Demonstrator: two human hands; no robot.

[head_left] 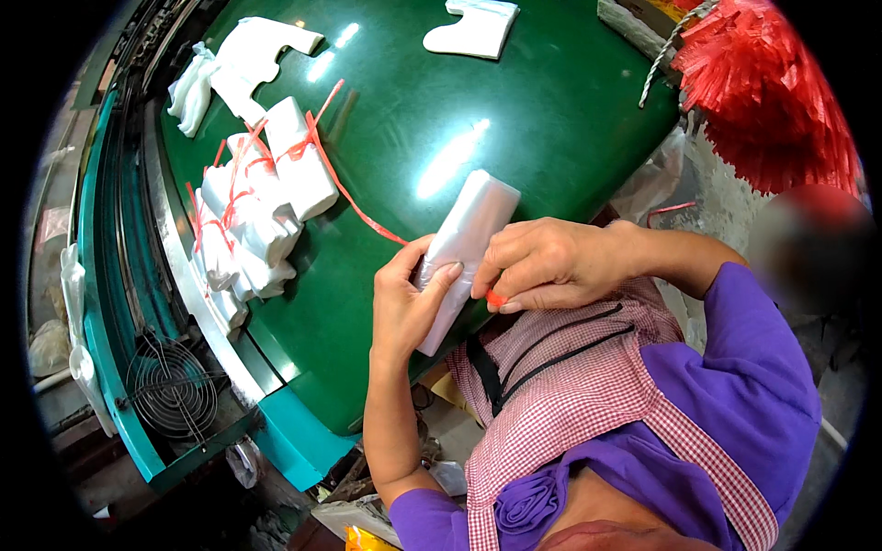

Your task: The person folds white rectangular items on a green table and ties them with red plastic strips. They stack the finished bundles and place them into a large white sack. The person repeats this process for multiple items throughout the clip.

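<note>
At the near edge of the green counter (340,321), a flat, folded bundle of translucent plastic (478,216) is held at a slant between two bare hands. The left hand (404,298) is clamped on the bundle, its thumb pressed across the upper face and its fingers largely hidden underneath. The right hand (556,262) is pinched on a short red end (496,299) beside the bundle's right edge. A long red strip (369,221) runs across the counter to the left hand; whether it joins the red end cannot be determined. To the left lies a heap of white bundles (262,230), several bound with red ties. Beyond it rest loose white folded pieces (253,60); a further white piece (478,28) lies at the far side. A large bunch of red strands (763,92) hangs at the upper right. The person wears a checked apron (560,404).
</note>
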